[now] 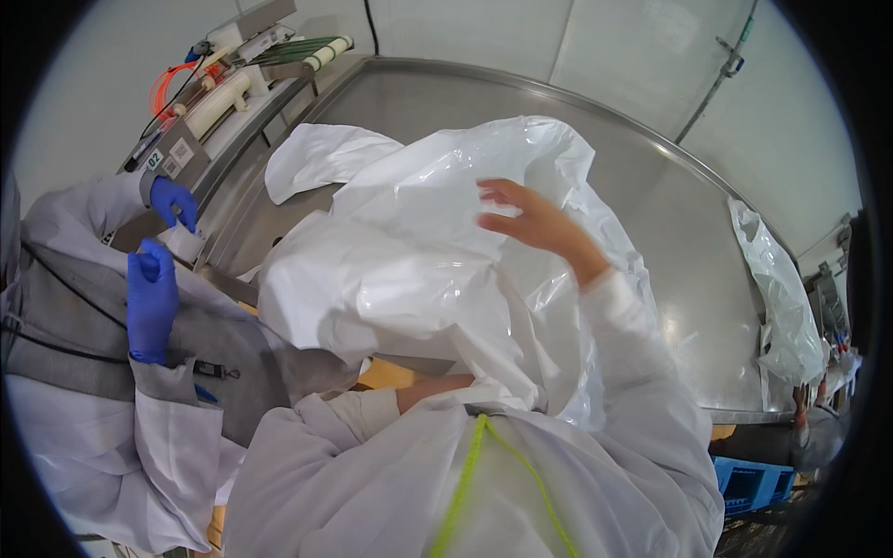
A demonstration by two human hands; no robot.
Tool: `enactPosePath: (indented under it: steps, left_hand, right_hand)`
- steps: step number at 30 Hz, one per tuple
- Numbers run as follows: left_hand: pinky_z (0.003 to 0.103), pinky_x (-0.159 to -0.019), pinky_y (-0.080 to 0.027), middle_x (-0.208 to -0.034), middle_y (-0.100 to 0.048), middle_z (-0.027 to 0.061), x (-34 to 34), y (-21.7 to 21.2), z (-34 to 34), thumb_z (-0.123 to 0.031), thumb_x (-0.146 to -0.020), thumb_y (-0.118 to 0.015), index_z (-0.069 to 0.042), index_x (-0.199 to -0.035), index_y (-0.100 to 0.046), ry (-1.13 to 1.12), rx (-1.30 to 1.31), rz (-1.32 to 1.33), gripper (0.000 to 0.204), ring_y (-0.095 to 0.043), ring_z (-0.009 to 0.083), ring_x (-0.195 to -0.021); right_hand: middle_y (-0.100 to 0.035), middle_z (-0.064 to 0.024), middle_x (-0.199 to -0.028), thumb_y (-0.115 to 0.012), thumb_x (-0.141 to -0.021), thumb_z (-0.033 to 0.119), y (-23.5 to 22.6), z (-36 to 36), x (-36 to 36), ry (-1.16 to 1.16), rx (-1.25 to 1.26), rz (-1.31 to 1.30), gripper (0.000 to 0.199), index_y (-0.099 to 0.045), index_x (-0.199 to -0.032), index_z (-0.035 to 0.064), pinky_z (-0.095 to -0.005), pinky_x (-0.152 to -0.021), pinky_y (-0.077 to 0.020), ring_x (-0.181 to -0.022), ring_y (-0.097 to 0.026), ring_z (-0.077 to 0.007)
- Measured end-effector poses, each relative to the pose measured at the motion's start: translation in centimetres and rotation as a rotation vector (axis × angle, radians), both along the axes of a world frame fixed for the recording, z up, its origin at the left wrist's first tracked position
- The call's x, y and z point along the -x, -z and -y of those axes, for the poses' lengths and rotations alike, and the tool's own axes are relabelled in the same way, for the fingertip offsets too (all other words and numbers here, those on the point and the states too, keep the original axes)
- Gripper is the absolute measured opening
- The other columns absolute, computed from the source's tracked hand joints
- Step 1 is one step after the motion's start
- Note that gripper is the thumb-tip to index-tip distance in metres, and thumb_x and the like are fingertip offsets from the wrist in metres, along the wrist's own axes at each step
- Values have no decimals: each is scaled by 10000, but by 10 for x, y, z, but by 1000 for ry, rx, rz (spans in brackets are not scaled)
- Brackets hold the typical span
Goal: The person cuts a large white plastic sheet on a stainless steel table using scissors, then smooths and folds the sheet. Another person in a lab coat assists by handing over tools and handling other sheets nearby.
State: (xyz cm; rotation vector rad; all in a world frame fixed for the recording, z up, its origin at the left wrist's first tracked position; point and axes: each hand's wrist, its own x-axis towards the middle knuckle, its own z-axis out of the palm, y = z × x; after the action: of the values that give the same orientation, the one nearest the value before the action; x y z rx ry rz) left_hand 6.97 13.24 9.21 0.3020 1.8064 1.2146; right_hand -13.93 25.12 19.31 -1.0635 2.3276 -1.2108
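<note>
Large crumpled sheet of translucent white plastic film (pixel 409 251) heaped on the near left of the curved stainless steel table (pixel 670 242). Right hand (pixel 535 221) raised over the heap's far right, palm down, fingers spread and slightly bent, fingertips just touching the film. Left hand hidden beneath the film, only the wrist (pixel 433 389) showing; finger state impossible to tell. Best handled with wide, even grips to avoid tearing or bunching. At far left, a co-worker's blue-gloved hands (pixel 153 298).

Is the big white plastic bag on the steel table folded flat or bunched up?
Bunched up: the white plastic bag billows in loose wrinkles under the right hand.
</note>
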Motion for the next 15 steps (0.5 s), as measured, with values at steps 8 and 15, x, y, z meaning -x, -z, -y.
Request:
enactPosePath:
  steps: [8,15]
  left_hand:
    - [299,-791,-448,-997,-616,95,-6,38,26,-411,-841,-542,-2,-1076,-601,200,41,1,475,-577,189,-908]
    - [281,-777,-446,-980,-613,84,28,24,68,-344,-836,-575,-2,-1079,-596,294,262,-267,420,-572,174,-900]
  right_hand:
    - [-532,-93,-1129,-566,-804,235,191,58,-7,245,-685,-454,419,-478,-1199,128,-497,-841,-415,-1102,-488,-297]
    - [-518,-186,-1068,-433,-847,68,164,3,97,658,35,-570,256,-493,-1093,30,-435,-855,-417,-995,-517,-349]
